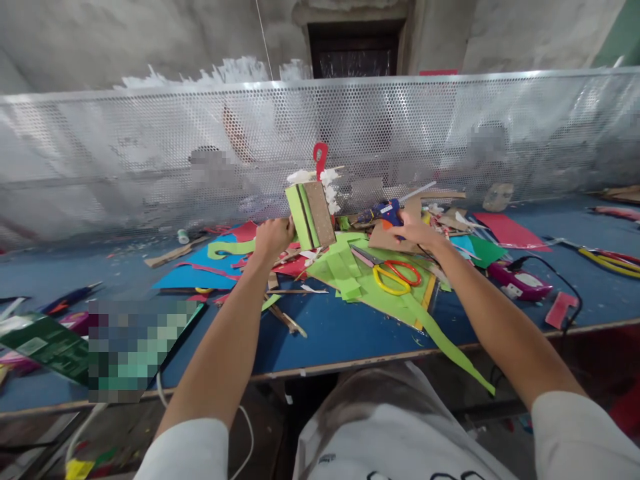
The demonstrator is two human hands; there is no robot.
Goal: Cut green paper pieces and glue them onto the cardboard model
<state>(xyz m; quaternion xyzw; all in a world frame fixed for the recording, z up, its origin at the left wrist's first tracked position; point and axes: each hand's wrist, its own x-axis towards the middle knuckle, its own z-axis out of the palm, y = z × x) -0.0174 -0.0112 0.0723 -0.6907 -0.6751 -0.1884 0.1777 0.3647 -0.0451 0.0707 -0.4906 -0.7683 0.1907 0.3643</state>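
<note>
My left hand (pixel 274 237) is closed on the edge of a small cardboard box (pixel 321 212) with bright green paper strips on its side. White tufts (pixel 330 183) and a red curled piece (pixel 321 159) stick up from its top. To the right, my right hand (pixel 416 232) grips a blue hot glue gun (pixel 387 212), its nozzle pointing left toward the box and a clear glue stick (pixel 419 191) out of its back. Between my arms lie yellow-and-orange-handled scissors (pixel 395 275) on green paper (pixel 380 297), with small green paper pieces (pixel 345 267) beside them.
Blue paper (pixel 197 267) and scraps cover the left middle of the blue table (pixel 315 340). On the right are red paper (pixel 513 230), a magenta device (pixel 520 280) with a black cord, and pliers (pixel 600 257). A perforated metal panel (pixel 280 127) stands behind.
</note>
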